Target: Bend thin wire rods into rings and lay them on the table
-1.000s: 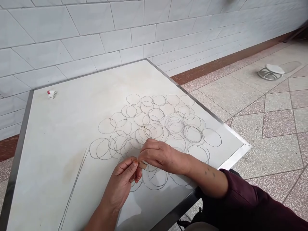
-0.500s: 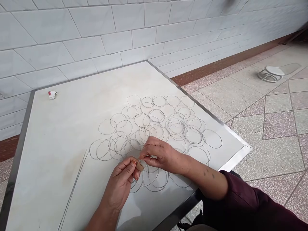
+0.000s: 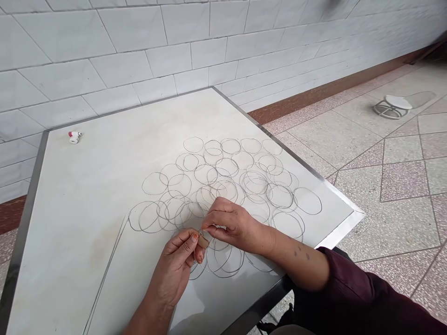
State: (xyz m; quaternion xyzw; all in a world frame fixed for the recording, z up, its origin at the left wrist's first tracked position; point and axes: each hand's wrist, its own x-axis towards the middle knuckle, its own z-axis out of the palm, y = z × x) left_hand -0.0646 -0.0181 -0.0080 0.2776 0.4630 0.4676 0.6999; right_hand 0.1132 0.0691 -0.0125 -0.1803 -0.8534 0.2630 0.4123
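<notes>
Many thin wire rings point(image 3: 308, 201) lie overlapping on the white table point(image 3: 122, 135). Near the table's front edge, my left hand point(image 3: 179, 256) pinches a thin wire between thumb and index finger, with a small brown piece point(image 3: 203, 241) against the fingers. My right hand point(image 3: 226, 223) is closed just to the right, its fingertips pinching the wire close to the left thumb. Part of a wire loop hangs below both hands, and its exact path is partly hidden by the fingers.
Long straight wires point(image 3: 106, 274) lie at the table's left front. A small red and white object point(image 3: 74, 137) sits near the back left corner. White wall tiles point(image 3: 129, 28) border the table's back. A round stool point(image 3: 393, 107) stands on the floor at right.
Both hands stay nearly in place. The right fingertips have shifted slightly left, closer to the left thumb, and the brown piece is tilted a little differently.
</notes>
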